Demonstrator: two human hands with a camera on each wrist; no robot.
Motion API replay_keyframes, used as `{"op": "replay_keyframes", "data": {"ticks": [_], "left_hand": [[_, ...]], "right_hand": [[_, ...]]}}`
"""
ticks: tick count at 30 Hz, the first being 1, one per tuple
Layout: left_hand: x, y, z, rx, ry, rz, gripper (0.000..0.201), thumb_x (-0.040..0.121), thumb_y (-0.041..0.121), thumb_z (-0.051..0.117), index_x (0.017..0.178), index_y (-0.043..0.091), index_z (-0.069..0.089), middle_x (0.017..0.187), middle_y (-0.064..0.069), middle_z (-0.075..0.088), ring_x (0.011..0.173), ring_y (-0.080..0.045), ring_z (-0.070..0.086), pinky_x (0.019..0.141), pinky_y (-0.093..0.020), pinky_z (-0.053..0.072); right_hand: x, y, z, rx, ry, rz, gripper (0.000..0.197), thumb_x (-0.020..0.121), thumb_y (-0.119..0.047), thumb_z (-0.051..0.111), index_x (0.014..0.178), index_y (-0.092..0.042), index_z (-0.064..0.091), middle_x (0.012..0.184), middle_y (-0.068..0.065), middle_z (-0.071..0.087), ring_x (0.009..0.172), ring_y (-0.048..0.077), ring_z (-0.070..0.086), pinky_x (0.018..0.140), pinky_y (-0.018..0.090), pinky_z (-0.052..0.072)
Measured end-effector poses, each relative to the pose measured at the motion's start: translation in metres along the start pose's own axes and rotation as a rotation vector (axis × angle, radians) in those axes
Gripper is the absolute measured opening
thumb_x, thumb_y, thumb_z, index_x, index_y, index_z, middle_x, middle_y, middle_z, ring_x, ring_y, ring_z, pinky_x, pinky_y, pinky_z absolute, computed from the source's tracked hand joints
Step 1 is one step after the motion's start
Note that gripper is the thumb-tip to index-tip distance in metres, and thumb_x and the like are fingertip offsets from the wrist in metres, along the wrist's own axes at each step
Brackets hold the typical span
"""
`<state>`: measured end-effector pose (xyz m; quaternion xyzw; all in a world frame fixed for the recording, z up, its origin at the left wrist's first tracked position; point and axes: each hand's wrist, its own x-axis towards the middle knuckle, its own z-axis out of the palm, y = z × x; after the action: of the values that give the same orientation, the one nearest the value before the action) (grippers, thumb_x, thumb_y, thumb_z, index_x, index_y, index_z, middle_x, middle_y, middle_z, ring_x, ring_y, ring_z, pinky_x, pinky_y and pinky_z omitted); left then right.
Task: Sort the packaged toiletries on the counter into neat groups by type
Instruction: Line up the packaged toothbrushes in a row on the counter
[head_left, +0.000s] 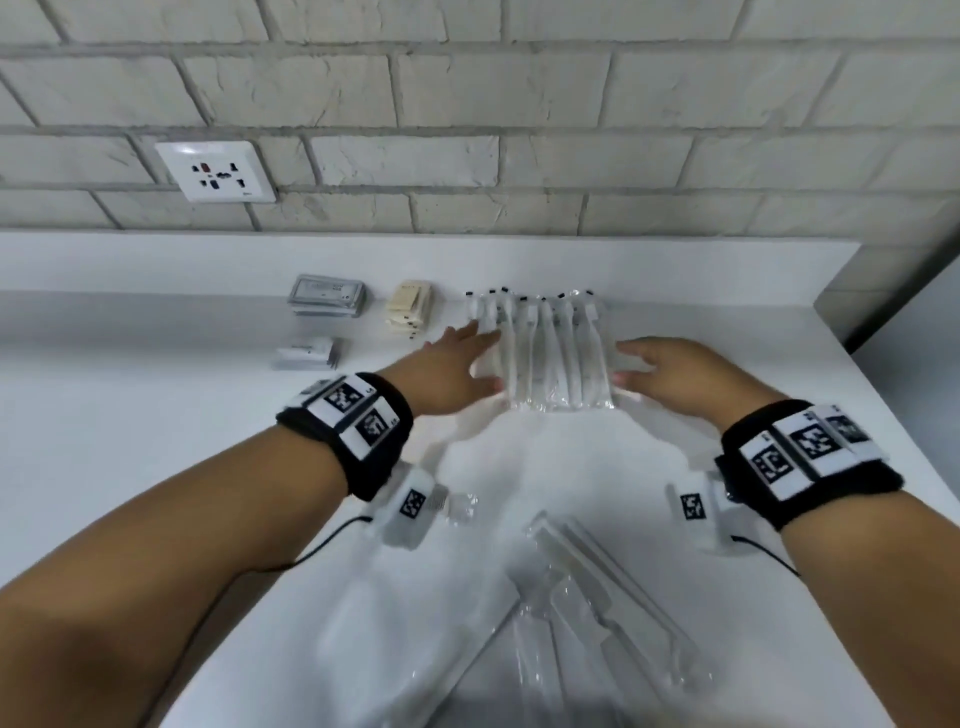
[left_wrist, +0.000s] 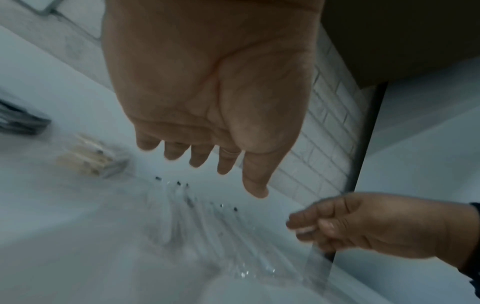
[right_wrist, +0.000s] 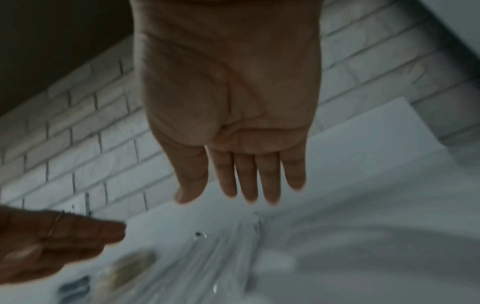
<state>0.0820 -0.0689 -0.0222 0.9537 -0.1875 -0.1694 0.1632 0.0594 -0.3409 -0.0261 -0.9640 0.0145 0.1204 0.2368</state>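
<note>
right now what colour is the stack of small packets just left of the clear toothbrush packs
Cream or beige stack of small packets, clearest in the head view.

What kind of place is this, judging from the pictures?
Probably a bathroom or hotel-style vanity, though I cannot be sure. A white counter runs along a pale brick wall with a wall socket, and wrapped toothbrushes lie in a row beside small stacks of packets.
</note>
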Motion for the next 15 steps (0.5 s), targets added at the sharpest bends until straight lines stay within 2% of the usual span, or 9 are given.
{"op": "replay_keyframes", "data": {"ticks": [3,6,8,10,11,13,15], "left_hand": [[-0.038,-0.007,-0.009,0.012,-0.004,-0.043,0.058,0.093,0.048,0.051,0.146,0.031,0.034,0.153,0.005,0.031,0.137,-0.016,0.035,0.110,-0.030,0.027],[-0.076,-0.018,-0.002,0.142,-0.100,-0.084,0.049,0.087,0.046,0.059,0.134,0.033,0.051,0.136,0.005,0.049,0.120,-0.017,0.051,0.100,-0.032,0.040],[-0.091,-0.024,0.008,0.266,-0.202,-0.107,0.050,0.085,0.044,0.062,0.132,0.030,0.052,0.130,0.002,0.052,0.114,-0.019,0.054,0.096,-0.035,0.044],[-0.104,-0.027,0.020,0.361,-0.254,-0.133,0.049,0.084,0.040,0.065,0.129,0.026,0.052,0.123,-0.001,0.051,0.108,-0.021,0.056,0.089,-0.033,0.045],[-0.111,-0.027,0.026,0.379,-0.238,-0.141,0.044,0.083,0.037,0.066,0.124,0.025,0.053,0.118,-0.001,0.050,0.102,-0.022,0.056,0.082,-0.031,0.045],[-0.119,-0.028,0.036,0.375,-0.165,-0.165,0.033,0.081,0.033,0.067,0.109,0.022,0.053,0.108,-0.002,0.049,0.088,-0.022,0.052,0.073,-0.030,0.042],[-0.127,-0.027,0.045,0.362,-0.130,-0.192,0.027,0.081,0.031,0.067,0.099,0.019,0.052,0.107,-0.005,0.052,0.083,-0.022,0.048,0.073,-0.032,0.045]], "right_hand": [[-0.042,-0.001,-0.003,0.019,-0.155,0.020,0.059,0.087,-0.044,0.064,0.139,-0.022,0.049,0.139,-0.003,0.054,0.125,0.015,0.051,0.107,0.031,0.035],[-0.088,-0.006,0.010,-0.073,-0.257,0.038,0.059,0.085,-0.049,0.064,0.137,-0.026,0.050,0.131,-0.007,0.059,0.119,0.013,0.053,0.104,0.029,0.037],[-0.112,-0.008,0.025,-0.140,-0.313,0.046,0.055,0.085,-0.050,0.063,0.135,-0.028,0.052,0.129,-0.009,0.058,0.119,0.012,0.052,0.103,0.028,0.038],[-0.131,-0.009,0.040,-0.177,-0.308,0.050,0.036,0.087,-0.049,0.061,0.120,-0.034,0.058,0.115,-0.013,0.058,0.114,0.013,0.051,0.092,0.025,0.040],[-0.140,-0.010,0.046,-0.179,-0.296,0.064,0.030,0.087,-0.047,0.061,0.114,-0.035,0.058,0.112,-0.014,0.058,0.112,0.014,0.051,0.087,0.024,0.040],[-0.149,-0.011,0.053,-0.198,-0.265,0.094,0.043,0.087,-0.046,0.062,0.124,-0.025,0.057,0.124,-0.006,0.058,0.117,0.017,0.051,0.091,0.028,0.041],[-0.157,-0.016,0.056,-0.214,-0.235,0.114,0.048,0.087,-0.047,0.061,0.125,-0.019,0.057,0.128,-0.001,0.058,0.118,0.019,0.052,0.094,0.029,0.041]]}}
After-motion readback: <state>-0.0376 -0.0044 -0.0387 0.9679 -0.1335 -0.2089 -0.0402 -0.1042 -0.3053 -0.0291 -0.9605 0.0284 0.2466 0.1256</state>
